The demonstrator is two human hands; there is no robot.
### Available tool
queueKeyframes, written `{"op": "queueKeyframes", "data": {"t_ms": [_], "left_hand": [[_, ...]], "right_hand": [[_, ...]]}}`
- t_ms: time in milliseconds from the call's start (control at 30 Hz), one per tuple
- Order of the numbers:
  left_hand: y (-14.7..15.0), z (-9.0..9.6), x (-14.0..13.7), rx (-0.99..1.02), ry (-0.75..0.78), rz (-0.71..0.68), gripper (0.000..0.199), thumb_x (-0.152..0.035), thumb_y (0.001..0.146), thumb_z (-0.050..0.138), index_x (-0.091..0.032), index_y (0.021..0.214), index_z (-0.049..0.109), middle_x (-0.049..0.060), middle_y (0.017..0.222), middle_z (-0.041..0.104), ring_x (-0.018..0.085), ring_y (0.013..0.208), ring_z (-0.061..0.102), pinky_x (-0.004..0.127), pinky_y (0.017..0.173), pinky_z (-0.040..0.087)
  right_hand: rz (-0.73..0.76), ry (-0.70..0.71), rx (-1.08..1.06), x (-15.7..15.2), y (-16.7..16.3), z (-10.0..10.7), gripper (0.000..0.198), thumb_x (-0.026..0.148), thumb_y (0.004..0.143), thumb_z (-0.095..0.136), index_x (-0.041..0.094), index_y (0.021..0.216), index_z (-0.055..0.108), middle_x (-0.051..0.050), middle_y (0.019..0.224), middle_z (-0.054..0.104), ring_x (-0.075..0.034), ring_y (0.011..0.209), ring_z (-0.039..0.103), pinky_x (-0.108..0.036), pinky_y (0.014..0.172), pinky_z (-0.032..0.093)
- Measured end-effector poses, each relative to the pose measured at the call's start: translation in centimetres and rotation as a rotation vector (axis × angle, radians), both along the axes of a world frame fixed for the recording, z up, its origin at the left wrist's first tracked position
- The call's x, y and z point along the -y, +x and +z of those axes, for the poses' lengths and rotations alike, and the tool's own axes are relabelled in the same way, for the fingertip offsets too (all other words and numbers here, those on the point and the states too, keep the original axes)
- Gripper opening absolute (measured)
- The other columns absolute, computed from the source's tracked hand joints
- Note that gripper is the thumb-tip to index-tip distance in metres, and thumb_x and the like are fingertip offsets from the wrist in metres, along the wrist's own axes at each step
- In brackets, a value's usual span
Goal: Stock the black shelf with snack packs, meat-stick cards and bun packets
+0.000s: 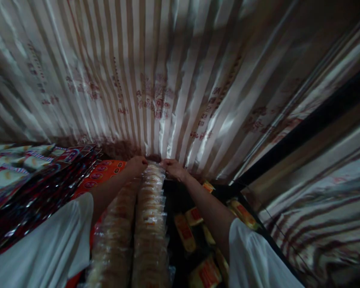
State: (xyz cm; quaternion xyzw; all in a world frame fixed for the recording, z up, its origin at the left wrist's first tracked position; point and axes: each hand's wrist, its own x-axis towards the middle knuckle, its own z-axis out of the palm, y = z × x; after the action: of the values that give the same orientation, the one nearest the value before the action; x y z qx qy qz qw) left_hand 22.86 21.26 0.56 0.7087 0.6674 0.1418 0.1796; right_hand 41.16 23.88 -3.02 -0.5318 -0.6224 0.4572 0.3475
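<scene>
Two long rows of round, pale, cake-like snacks in clear wrappers run away from me: one row on the left (115,236) and one on the right (151,224). At the far end of the right row, both my arms reach forward to the same packet (154,165). My left hand (137,164) pinches its left side with closed fingers. On the opposite side my right hand (174,169) is closed too, its fingertips at the wrapper's right edge. Dim light blurs the exact grip.
Printed bags (21,164) lie stacked at the left, beside an orange printed sheet (100,174). Several small yellow-and-red packets (185,232) lie on a dark surface to the right. Striped plastic sheeting (156,80) hangs behind, and a dark bar (306,124) slants across the right side.
</scene>
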Motion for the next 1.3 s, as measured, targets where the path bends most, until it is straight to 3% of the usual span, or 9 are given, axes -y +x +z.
{"op": "queueKeyframes", "data": {"t_ms": [133, 333, 467, 633, 767, 933, 1100, 1300], "left_hand": [[0.1, -0.2, 0.0, 0.012, 0.013, 0.032, 0.026, -0.022, 0.081, 0.048, -0.018, 0.095, 0.069, 0.005, 0.097, 0.07, 0.017, 0.089, 0.064, 0.024, 0.077, 0.047], [-0.1, -0.5, 0.0, 0.045, 0.039, 0.067, 0.026, -0.022, 0.081, 0.047, -0.018, 0.092, 0.07, 0.005, 0.096, 0.071, 0.016, 0.089, 0.064, 0.022, 0.076, 0.046], [-0.1, -0.5, 0.3, 0.081, 0.086, 0.123, 0.025, -0.022, 0.08, 0.048, -0.02, 0.09, 0.07, 0.003, 0.095, 0.071, 0.016, 0.088, 0.064, 0.021, 0.073, 0.045], [-0.3, 0.6, 2.0, 0.021, 0.075, 0.18, 0.026, -0.026, 0.083, 0.047, -0.019, 0.096, 0.068, 0.005, 0.097, 0.071, 0.016, 0.088, 0.064, 0.022, 0.073, 0.045], [-0.4, 1.1, 3.2, -0.031, 0.015, 0.065, 0.024, -0.03, 0.083, 0.049, -0.021, 0.092, 0.07, 0.003, 0.095, 0.071, 0.016, 0.087, 0.064, 0.022, 0.074, 0.045], [-0.6, -0.1, 2.9, -0.034, 0.06, -0.019, 0.019, -0.022, 0.079, 0.053, -0.02, 0.086, 0.07, 0.003, 0.089, 0.071, 0.016, 0.083, 0.063, 0.023, 0.074, 0.045], [-0.5, -0.8, 2.5, 0.009, 0.088, 0.043, 0.019, -0.023, 0.079, 0.053, -0.021, 0.087, 0.07, 0.002, 0.09, 0.071, 0.015, 0.084, 0.063, 0.021, 0.073, 0.044], [-0.3, -0.3, 2.8, 0.036, 0.086, 0.116, 0.021, -0.026, 0.08, 0.051, -0.02, 0.09, 0.069, 0.003, 0.092, 0.071, 0.015, 0.083, 0.063, 0.021, 0.071, 0.044]], "right_hand": [[-0.031, 0.127, 0.03, 0.7, 0.3, 0.2, 0.026, 0.039, 0.076, 0.058, 0.02, 0.094, 0.063, 0.004, 0.068, 0.06, -0.01, 0.06, 0.053, -0.022, 0.06, 0.044], [-0.009, 0.306, 0.249, 1.0, 0.7, -0.3, 0.019, 0.037, 0.074, 0.061, 0.019, 0.074, 0.067, 0.002, 0.07, 0.059, -0.012, 0.066, 0.053, -0.022, 0.064, 0.043], [-0.063, 0.421, 0.36, 0.9, 0.6, -0.5, 0.014, 0.033, 0.074, 0.063, 0.02, 0.073, 0.069, 0.0, 0.074, 0.059, -0.012, 0.067, 0.053, -0.023, 0.065, 0.042], [-0.019, 0.414, 0.398, 1.2, -0.2, -0.5, 0.014, 0.027, 0.079, 0.056, 0.02, 0.074, 0.066, 0.001, 0.073, 0.062, -0.013, 0.071, 0.056, -0.022, 0.069, 0.042], [-0.055, 0.413, 0.417, 1.5, -0.7, -0.5, 0.013, 0.026, 0.079, 0.055, 0.02, 0.073, 0.065, 0.001, 0.073, 0.063, -0.013, 0.071, 0.056, -0.023, 0.07, 0.042], [-0.117, 0.411, 0.407, 2.1, -0.8, -0.3, 0.013, 0.029, 0.08, 0.054, 0.02, 0.078, 0.063, 0.001, 0.072, 0.063, -0.013, 0.068, 0.057, -0.023, 0.067, 0.042], [-0.15, 0.383, 0.438, 3.5, -0.1, 0.4, 0.024, 0.044, 0.081, 0.053, 0.022, 0.077, 0.06, 0.002, 0.068, 0.062, -0.013, 0.062, 0.057, -0.022, 0.061, 0.041], [-0.053, 0.348, 0.603, 4.3, -0.4, 0.5, 0.017, 0.035, 0.081, 0.057, 0.022, 0.073, 0.064, 0.0, 0.067, 0.065, -0.013, 0.063, 0.059, -0.022, 0.058, 0.039]]}}
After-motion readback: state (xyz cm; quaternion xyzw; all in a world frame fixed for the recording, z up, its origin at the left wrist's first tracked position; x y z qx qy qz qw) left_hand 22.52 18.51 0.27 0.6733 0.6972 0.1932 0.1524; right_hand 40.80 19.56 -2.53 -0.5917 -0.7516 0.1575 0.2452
